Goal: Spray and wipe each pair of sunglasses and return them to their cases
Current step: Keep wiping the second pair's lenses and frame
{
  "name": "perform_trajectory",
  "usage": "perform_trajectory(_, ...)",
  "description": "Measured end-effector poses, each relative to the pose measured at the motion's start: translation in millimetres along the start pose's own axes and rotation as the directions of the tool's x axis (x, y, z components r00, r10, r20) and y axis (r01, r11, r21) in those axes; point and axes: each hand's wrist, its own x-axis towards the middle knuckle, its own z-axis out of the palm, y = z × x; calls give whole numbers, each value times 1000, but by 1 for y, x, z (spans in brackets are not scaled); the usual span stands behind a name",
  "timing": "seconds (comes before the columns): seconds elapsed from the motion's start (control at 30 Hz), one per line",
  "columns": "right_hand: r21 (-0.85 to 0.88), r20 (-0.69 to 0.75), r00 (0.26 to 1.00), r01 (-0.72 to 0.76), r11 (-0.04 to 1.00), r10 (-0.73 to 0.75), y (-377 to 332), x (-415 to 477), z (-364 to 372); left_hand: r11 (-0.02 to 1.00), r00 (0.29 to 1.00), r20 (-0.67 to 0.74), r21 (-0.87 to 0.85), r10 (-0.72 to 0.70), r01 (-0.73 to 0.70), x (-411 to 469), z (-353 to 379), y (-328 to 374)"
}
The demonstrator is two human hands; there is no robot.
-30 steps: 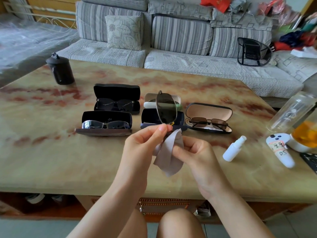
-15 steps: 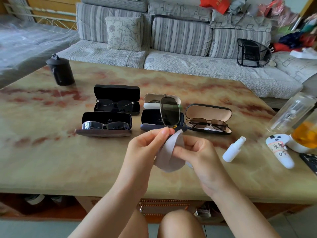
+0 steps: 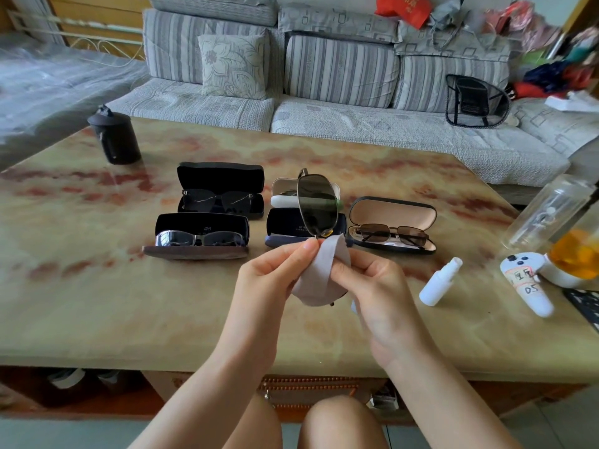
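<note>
I hold a pair of gold-framed sunglasses (image 3: 317, 206) upright above the table, one dark lens showing, the lower lens hidden in a grey cloth (image 3: 319, 274). My left hand (image 3: 272, 277) pinches the frame at the bridge. My right hand (image 3: 377, 286) pinches the cloth around the lower lens. Behind them lie an open dark blue case (image 3: 285, 225) and an open beige case (image 3: 285, 189). A white spray bottle (image 3: 440, 281) lies on the table to the right.
Three open cases holding sunglasses sit on the marble table (image 3: 97, 303): two black ones at left (image 3: 220, 189) (image 3: 201, 234), one beige-lined at right (image 3: 393, 226). A black canister (image 3: 115, 137) stands far left. A clear bottle (image 3: 547, 212), an orange jar (image 3: 577, 254) and a white controller (image 3: 526, 286) crowd the right edge.
The sunglasses tilted slightly and the visible lens turned more toward me. My right hand's fingers shifted the cloth over the lower lens. My left hand's pinch stayed put.
</note>
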Motion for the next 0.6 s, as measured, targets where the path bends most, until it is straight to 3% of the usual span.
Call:
perform_trajectory(0.17,-22,-38,999,29,999,-30,3,1,0,1000,1000,1,6,-12,12,-2,-1,2)
perform_trajectory(0.4,-140,31,985,175,975,-172,-3,-4,0,998,999,-43,51,33,-31,-3,1,1)
perform_trajectory(0.6,-198,32,991,132,971,-128,-5,-5,-6,996,988,-141,68,68,-59,-3,8,0)
